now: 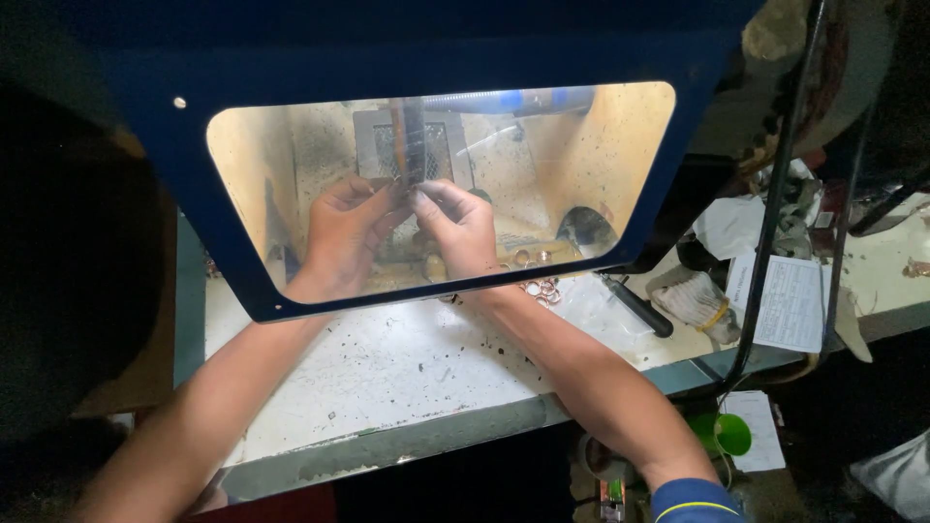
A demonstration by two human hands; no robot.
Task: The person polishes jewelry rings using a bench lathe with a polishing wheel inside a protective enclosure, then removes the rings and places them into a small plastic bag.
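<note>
Pinching small ring [399, 184] | left hand [344, 228] | right hand [455, 225] | white sheet [790, 302] right

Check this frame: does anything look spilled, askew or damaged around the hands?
Dark specks and grit are scattered across the white bench top below the blue-framed window. Small rings lie loose near the right hand. The window is hazy, blurring the left hand.
</note>
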